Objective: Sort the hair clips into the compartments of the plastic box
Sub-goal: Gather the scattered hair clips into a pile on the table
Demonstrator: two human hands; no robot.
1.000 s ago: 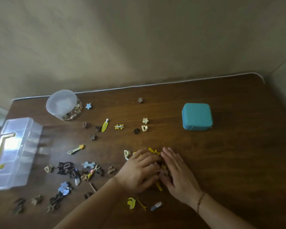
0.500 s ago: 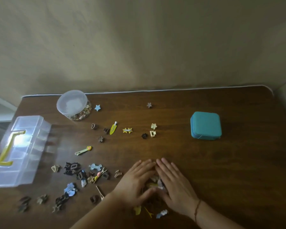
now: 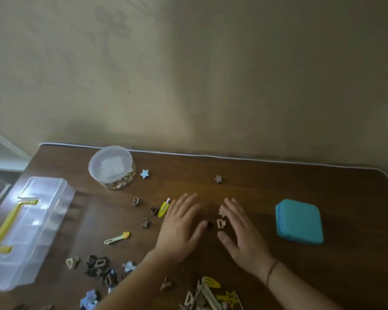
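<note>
Currently both hands flat on the table [image 3: 278, 182], fingers straight and spread, palms down, gripping nothing. Left hand [image 3: 179, 229] and right hand [image 3: 240, 233] sit side by side with a gap between them.

In that gap: small beige rectangular clip [image 3: 221, 223], a dark round clip [image 3: 209, 224] by the left thumb, and a pale flower clip [image 3: 222, 211] just against the right index finger; can't tell if it touches.

Just left of the left hand's fingers: yellow snap clip [image 3: 163, 209], touching or nearly so. Further left: dark brown clip [image 3: 154, 210], brown heart clip [image 3: 136, 201], brown bow clip [image 3: 145, 223], then a long pale green clip with a heart end [image 3: 117, 238].

Beyond the fingertips, toward the wall: grey flower clip [image 3: 218, 179], blue star clip [image 3: 144, 173], and a round lidded tub [image 3: 111, 167] with small gold bits inside.

Right of the right hand, well apart: teal square case [image 3: 299, 221].

Near the wrists, at the near edge: pile of mixed clips [image 3: 207, 294], yellow and beige, incl. a yellow star. Left of the left forearm: second scatter of dark and blue clips [image 3: 100, 268], partly blurred.

Far left: clear plastic box [image 3: 27, 229] with yellow handle, lid closed, well apart from both hands. Compartment contents not readable.
</note>
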